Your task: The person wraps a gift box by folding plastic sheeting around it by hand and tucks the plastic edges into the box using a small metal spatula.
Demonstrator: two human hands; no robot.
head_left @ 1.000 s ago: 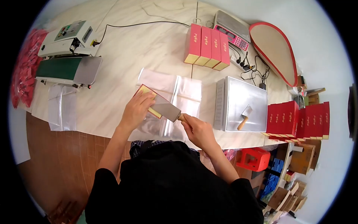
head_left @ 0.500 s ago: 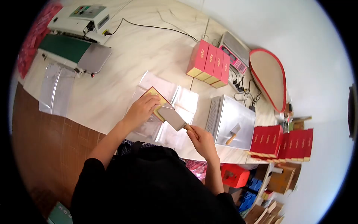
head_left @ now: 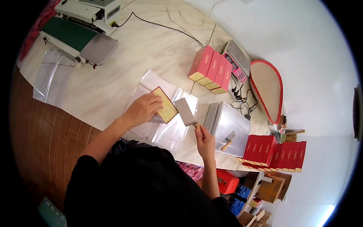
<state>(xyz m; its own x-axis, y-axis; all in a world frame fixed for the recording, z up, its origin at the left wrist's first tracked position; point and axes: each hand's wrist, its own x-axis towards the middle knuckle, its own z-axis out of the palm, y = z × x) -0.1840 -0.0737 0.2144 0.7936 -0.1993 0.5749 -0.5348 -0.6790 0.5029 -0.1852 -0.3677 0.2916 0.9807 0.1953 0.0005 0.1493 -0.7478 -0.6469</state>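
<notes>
My left hand [head_left: 141, 109] is closed on a red box with a yellow face [head_left: 167, 107], its fingers lying over the upper left part of that face. The box stands over clear plastic bags [head_left: 150, 135] spread on the table. My right hand [head_left: 205, 140] grips the wooden handle of a scraper [head_left: 185, 112]. Its wide metal blade points up and left, just right of the box, with a small gap that may or may not be contact. A second scraper [head_left: 228, 140] lies on the metal tray [head_left: 239, 125] to the right.
Red boxes [head_left: 212, 69] stand in a row behind, beside a pink-fronted scale [head_left: 237, 62] and cables. More red boxes [head_left: 261, 149] are at the right, near a red-rimmed winnowing tray [head_left: 266, 89]. At the left are a sealing machine [head_left: 70, 34] and plastic bags [head_left: 53, 77].
The scraper blade has come off the box's face and moved right, turning more upright. My left hand remains on the box. The whole view has shifted and rotated.
</notes>
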